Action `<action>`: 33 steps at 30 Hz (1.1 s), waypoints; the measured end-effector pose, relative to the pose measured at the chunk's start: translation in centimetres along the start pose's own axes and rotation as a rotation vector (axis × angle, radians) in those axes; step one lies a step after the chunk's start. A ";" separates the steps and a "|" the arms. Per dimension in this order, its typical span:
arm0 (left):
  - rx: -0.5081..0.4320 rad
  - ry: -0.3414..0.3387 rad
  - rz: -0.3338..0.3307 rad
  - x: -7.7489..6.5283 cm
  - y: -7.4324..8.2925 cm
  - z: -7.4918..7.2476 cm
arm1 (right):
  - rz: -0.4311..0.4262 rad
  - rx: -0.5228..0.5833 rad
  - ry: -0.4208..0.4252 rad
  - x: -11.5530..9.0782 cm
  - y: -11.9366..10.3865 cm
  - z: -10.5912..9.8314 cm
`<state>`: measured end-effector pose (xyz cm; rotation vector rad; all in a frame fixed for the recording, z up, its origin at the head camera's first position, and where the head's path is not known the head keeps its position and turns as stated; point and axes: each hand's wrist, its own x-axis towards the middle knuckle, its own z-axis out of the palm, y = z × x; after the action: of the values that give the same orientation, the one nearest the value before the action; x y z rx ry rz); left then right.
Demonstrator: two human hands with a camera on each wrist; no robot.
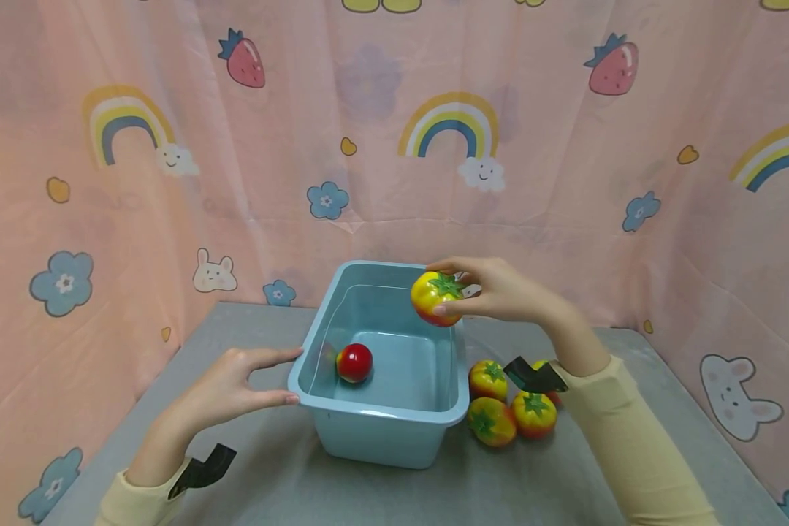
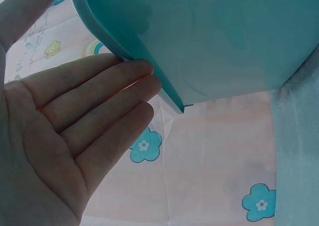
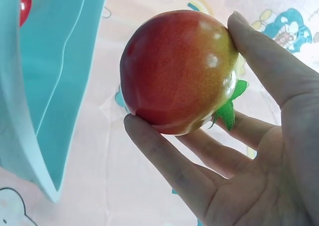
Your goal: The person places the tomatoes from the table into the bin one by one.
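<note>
A pink curtain (image 1: pixel 394 241) printed with rainbows, strawberries, rabbits and flowers hangs behind and to both sides of a grey tabletop (image 1: pixel 256 431). On the tabletop stands a light-blue, rectangular plastic tub (image 1: pixel 381 438), open at the top. Inside it, toward the left wall, lies one glossy red round fruit (image 1: pixel 355 363) with a sliver of yellow on its left; the right wrist view catches only a slice of it, and cuts off much of the tub.

The right hand (image 1: pixel 496 292) holds a yellow-and-red, tomato-shaped fruit (image 1: pixel 429 298) with green leaves on top, gripped between thumb and fingers and raised at the tub's far right side; it probably hangs near the rim, though the angle makes it hard to say whether it is inside it. The left hand (image 1: pixel 226 387) is spread wide, its thumb and fingers touching the tub's left rim. Its wrist view is dim, and the thumb runs off the edge there.

Right of the tub, four similar yellow-and-red fruits (image 1: pixel 534 416) sit bunched together; the far right one is mostly hidden behind a black piece (image 1: pixel 535 376) at the right cuff. Both cream sleeves (image 1: pixel 638 446) are cut off below.
</note>
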<state>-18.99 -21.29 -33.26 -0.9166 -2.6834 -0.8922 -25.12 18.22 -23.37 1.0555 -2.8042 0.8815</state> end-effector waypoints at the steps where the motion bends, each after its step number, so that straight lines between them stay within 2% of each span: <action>1: 0.000 0.000 0.000 0.0 0.0 0.0 | -0.005 -0.002 -0.002 0.2 -0.1 0.1; 18: -0.017 0.006 0.000 0.0 -0.2 0.1 | -0.044 -0.005 -0.029 2.2 -0.8 1.3; 26: -0.017 0.007 0.009 0.0 -0.3 0.2 | -0.069 0.046 -0.038 2.5 -0.7 1.5; 33: -0.019 0.003 -0.005 0.0 -0.2 0.2 | -0.087 0.066 0.033 1.6 -0.2 1.7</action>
<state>-19.12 -21.35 -33.50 -0.9124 -2.6802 -0.9206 -25.94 16.28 -24.32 1.1503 -2.6978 0.9789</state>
